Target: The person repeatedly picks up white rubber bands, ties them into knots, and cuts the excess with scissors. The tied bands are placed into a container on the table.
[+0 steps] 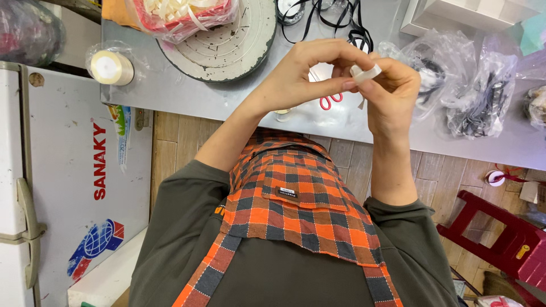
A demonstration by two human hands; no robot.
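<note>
Both my hands are raised together above the edge of a grey metal table (170, 94). My left hand (310, 71) and my right hand (392, 94) pinch a short piece of cream-white ribbon (365, 72) between their fingertips, folding it into a small loop. Red-handled scissors (330, 101) lie on the table just under my hands. I wear a dark green long-sleeved top and an orange-and-black checked apron (290, 204).
A roll of cream ribbon (111, 67) lies at the table's left end. A round grey tray (227, 48) holds a bag of ribbon loops (182, 14). Black ribbon (327, 17), clear plastic bags (472, 85), a white chest freezer (68, 182) and a red stool (500, 233) surround me.
</note>
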